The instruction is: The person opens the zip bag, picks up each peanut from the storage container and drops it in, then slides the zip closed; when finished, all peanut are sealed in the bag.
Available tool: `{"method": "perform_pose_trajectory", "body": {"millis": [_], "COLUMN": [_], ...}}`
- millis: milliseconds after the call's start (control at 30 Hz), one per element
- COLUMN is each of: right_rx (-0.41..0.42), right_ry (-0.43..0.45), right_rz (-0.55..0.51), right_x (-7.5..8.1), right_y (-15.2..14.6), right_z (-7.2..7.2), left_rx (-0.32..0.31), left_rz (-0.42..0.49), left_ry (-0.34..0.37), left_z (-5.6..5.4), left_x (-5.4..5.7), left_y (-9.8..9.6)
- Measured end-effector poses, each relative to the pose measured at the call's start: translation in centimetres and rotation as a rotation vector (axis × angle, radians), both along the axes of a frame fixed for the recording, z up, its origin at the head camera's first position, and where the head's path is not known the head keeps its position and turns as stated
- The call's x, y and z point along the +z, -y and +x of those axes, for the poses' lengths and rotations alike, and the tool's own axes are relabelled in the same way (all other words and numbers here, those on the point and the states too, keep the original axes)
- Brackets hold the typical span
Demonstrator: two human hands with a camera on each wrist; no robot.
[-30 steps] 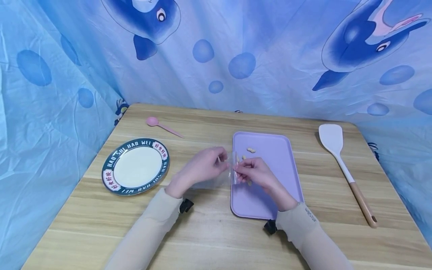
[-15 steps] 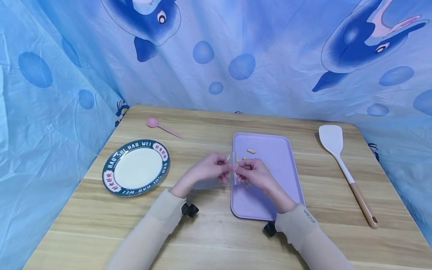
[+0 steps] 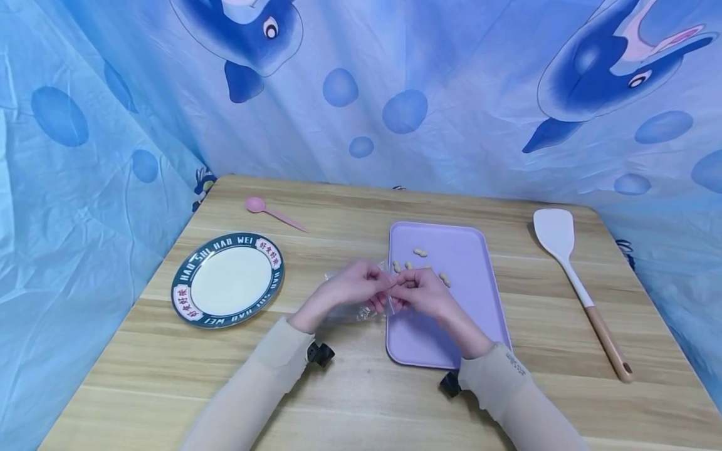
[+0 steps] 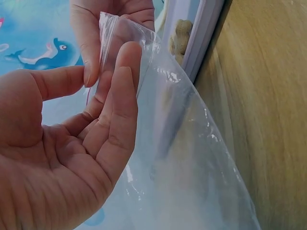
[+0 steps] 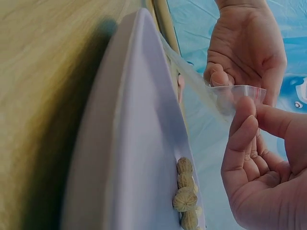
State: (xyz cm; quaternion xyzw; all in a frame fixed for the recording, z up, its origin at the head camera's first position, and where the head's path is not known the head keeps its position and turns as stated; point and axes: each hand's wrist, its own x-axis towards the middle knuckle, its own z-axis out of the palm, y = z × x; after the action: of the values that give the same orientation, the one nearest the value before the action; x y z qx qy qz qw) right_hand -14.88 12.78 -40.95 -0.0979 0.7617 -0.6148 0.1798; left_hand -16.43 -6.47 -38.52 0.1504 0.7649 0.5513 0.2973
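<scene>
A clear zip-lock bag [image 3: 365,311] is held between both hands, over the left edge of a purple tray [image 3: 440,235]. My left hand [image 3: 355,285] pinches the bag's zip end. Right against it, my right hand [image 3: 425,294] pinches the same end between thumb and forefinger. In the left wrist view, the bag's transparent film [image 4: 192,158] spreads down from the fingers towards the tabletop. Several peanuts [image 3: 420,252] in their shells lie on the tray beyond the right hand. The right wrist view shows some peanuts [image 5: 185,199] close together on the tray.
On the left stands a white plate [image 3: 231,279] with a dark green lettered rim. Behind it lies a pink spoon [image 3: 276,215]. A white spatula [image 3: 564,250] with a wooden handle lies on the right of the wooden table [image 3: 361,401]. A blue curtain [image 3: 361,75] hangs behind.
My left hand has moved slightly right and towards me, and its fingertips now meet the right hand's at the bag's zip end. The bag has shifted, and more peanuts show on the tray.
</scene>
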Motion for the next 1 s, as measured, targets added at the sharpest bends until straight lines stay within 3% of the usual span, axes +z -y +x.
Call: {"method": "perform_pose_trajectory", "body": {"millis": [467,1000], "right_rx": [0.023,0.039], "right_ry": [0.035,0.027], "right_rz": [-0.037,-0.03], "right_x": [-0.23,-0.19], "right_y": [0.42,0.43], "right_z": [0.17,0.06], "left_rx": [0.004,0.03], "left_rz": [-0.059,-0.072], "left_ry": [-0.03,-0.017], "left_z": [-0.09,-0.1], "left_x": [-0.18,-0.22], "left_y": [-0.2,-0.23]}}
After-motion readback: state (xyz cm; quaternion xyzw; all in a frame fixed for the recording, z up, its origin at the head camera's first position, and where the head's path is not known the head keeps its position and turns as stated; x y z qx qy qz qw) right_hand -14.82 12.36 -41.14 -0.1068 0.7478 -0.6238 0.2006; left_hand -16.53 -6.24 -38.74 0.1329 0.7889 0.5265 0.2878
